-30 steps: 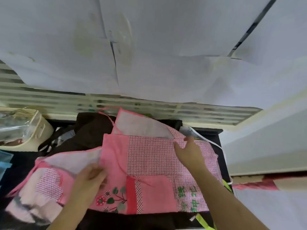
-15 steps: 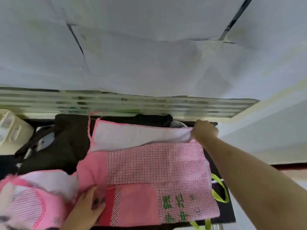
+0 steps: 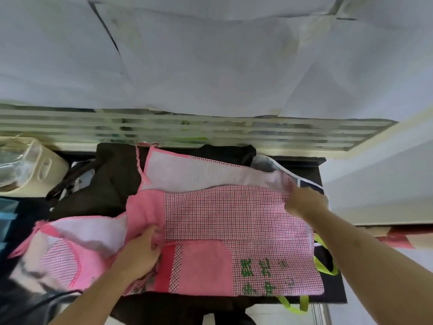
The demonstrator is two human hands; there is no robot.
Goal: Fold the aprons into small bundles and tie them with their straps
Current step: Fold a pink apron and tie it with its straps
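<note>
Gripping a bunched pink fold at nine o'clock, my left hand (image 3: 143,248) holds the apron (image 3: 234,221) spread on the dark table (image 3: 311,167), while at three o'clock my right hand (image 3: 304,202) pinches its checked far corner.

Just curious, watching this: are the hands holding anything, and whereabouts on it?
Both hold the pink checked cloth apron. The left hand grips bunched plain pink fabric at its left side; the right hand pinches its far right corner.

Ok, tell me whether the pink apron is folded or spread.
Partly folded: the apron has one checked layer doubled over its pale underside, both hands gripping edges. Not yet bundled or tied.
</note>
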